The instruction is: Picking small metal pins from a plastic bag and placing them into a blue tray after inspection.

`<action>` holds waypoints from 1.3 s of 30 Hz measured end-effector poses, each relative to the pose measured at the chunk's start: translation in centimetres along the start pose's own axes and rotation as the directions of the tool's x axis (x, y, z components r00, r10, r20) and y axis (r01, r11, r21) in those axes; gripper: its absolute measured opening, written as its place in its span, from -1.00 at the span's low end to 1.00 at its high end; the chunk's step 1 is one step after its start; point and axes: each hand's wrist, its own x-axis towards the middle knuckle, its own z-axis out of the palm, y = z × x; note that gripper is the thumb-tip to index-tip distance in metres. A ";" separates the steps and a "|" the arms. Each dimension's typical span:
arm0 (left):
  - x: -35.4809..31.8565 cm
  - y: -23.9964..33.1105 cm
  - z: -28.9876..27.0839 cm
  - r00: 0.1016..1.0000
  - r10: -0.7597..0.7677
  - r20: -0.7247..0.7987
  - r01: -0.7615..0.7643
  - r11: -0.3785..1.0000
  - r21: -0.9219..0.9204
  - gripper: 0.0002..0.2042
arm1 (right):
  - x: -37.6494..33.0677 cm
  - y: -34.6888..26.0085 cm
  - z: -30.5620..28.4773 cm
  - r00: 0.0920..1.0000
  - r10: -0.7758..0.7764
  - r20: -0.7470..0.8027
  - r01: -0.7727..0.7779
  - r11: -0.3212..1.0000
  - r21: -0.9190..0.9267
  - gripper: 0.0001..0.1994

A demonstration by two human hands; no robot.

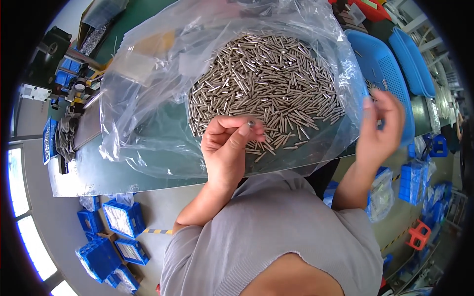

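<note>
A heap of short metal pins [269, 81], slim and tapered, lies on a spread clear plastic bag [148, 93] on the green tabletop [118, 180]. At the heap's near edge, my left hand [228, 145] is closed in a pinch on one metal pin [251, 124], seen end-on between thumb and fingertips. My right hand [380, 126] is at the near left side of a blue plastic basket [402, 93], its thumb and fingers apart and slightly blurred. Some pins [374, 86] lie inside that basket, partly hidden by my fingers.
A second blue basket [414, 64] stands beyond the first. To the far left are a dark machine [49, 49] and a small blue bin [50, 140]. Blue crates [121, 217] stand on the floor at left, and a red stool [418, 234] at lower right.
</note>
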 end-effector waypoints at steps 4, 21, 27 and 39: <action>-0.3 0.4 -0.1 0.997 0.048 -0.055 -0.049 0.999 -0.009 -0.91 | -3.1 -2.9 3.1 0.775 -0.272 0.570 0.022 0.914 0.405 -0.79; -0.3 0.6 -0.4 0.994 0.064 -0.093 -0.069 0.996 -0.052 -0.93 | -4.1 -3.7 5.8 0.753 -0.265 0.603 -0.014 0.909 0.417 -0.86; -0.2 0.7 -0.1 0.986 -0.145 0.085 0.149 0.988 -0.040 -0.94 | -3.3 -2.7 4.4 0.718 -0.208 0.664 -0.343 0.724 0.598 -0.74; -0.2 0.5 0.0 0.971 -0.202 0.127 0.206 0.978 -0.018 -0.94 | -4.7 -4.4 4.2 0.826 -0.080 0.558 -0.409 0.598 0.689 -0.93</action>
